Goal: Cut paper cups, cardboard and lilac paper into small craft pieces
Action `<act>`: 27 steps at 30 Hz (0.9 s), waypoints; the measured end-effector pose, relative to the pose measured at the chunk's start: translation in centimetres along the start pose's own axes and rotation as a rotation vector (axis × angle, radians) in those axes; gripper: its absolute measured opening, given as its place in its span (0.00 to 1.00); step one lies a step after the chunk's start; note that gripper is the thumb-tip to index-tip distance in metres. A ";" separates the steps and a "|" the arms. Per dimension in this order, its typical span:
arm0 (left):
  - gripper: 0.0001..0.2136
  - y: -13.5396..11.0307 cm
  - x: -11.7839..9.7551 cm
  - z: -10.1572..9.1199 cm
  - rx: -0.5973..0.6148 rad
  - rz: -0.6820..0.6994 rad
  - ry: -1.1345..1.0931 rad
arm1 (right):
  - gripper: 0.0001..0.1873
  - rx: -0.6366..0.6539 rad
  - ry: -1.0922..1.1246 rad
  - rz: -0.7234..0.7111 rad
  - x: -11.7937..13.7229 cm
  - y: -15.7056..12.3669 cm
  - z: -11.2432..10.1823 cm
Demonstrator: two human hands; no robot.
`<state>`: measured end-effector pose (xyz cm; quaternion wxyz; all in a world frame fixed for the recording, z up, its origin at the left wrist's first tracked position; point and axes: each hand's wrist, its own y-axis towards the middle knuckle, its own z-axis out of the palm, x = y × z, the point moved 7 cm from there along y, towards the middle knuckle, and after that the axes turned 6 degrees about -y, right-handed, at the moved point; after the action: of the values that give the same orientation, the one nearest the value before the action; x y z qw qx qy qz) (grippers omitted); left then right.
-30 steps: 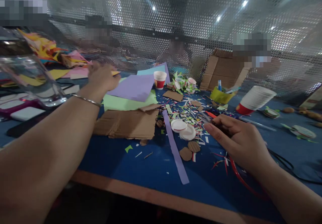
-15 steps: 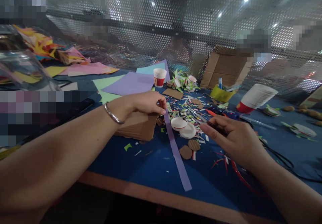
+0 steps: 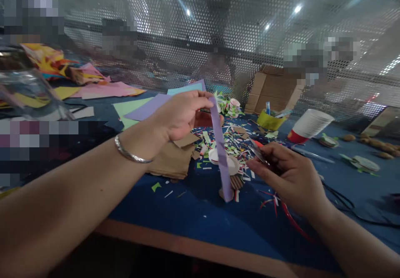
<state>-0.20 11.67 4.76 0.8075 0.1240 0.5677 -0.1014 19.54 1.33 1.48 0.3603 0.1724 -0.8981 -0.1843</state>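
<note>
My left hand (image 3: 190,111), with a silver bangle at its wrist, pinches the top end of a purple paper strip (image 3: 221,149). The strip hangs down in front of white paper discs (image 3: 233,165) and brown cardboard pieces (image 3: 236,182). Held in my right hand (image 3: 290,176) is a pair of scissors (image 3: 258,153); metal blades point up and left, while the fingers mostly hide the handles. A gap separates the blades from the strip. Folded brown cardboard (image 3: 171,159) lies below my left hand.
Paper scraps (image 3: 233,132) litter the blue table (image 3: 187,219). Coloured sheets (image 3: 134,107) lie back left. A yellow holder (image 3: 271,120), stacked paper cups (image 3: 311,125) and a cardboard box (image 3: 273,90) stand back right. Black cable (image 3: 340,199) runs at right.
My left hand has risen with the purple strip, whose lower end has come up off the table. My right hand stays in nearly the same place with the scissors.
</note>
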 end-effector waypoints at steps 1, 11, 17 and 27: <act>0.06 0.0 0.3 0.2 -0.034 0.002 -0.025 | 0.09 -0.013 -0.008 -0.021 0.2 0.0 0.0; 0.09 -1.2 4.2 2.1 -0.203 -0.026 -0.007 | 0.10 -0.060 -0.016 -0.146 1.0 -0.6 -0.1; 0.10 -1.9 5.6 2.9 -0.177 -0.065 -0.124 | 0.06 -0.004 0.103 -0.018 0.5 -0.4 0.2; 0.04 -4.6 7.7 5.5 -0.032 -0.147 -0.266 | 0.09 0.007 0.333 0.223 -1.8 0.8 0.9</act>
<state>5.84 5.39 -1.09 0.8678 0.0546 0.4649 -0.1670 19.96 2.97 0.16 0.5213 0.1012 -0.8403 -0.1088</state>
